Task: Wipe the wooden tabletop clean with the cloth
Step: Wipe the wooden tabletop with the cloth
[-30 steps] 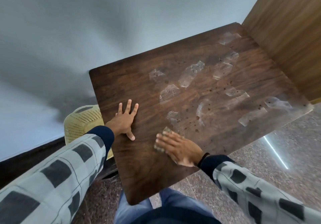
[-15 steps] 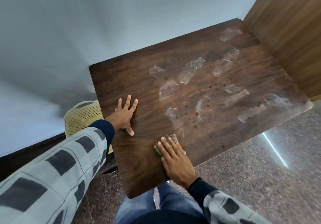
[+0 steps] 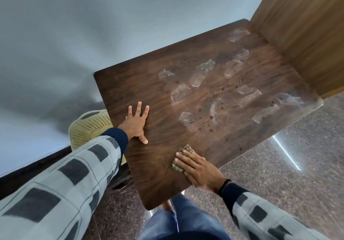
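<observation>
The dark wooden tabletop (image 3: 158, 174) fills the middle of the head view. Several pale smeared patches (image 3: 200, 74) and small dark spots mark its far half. My right hand (image 3: 200, 171) lies flat near the table's near right edge, pressing a small mottled brown-green cloth (image 3: 183, 153) against the wood; only the cloth's far corner and left edge show beyond the fingers. My left hand (image 3: 136, 123) rests flat on the table's left side with fingers spread, holding nothing.
A wooden panel (image 3: 305, 29) rises along the table's far right side. A grey wall (image 3: 93, 25) stands behind. A yellow perforated plastic chair back (image 3: 89, 128) sits left of the table. Speckled stone floor (image 3: 279, 165) lies to the right. My legs in blue jeans (image 3: 178, 219) are at the near corner.
My right hand has slid with the cloth along the near part of the table, and its wrist now points to the right. The left hand has stayed planted.
</observation>
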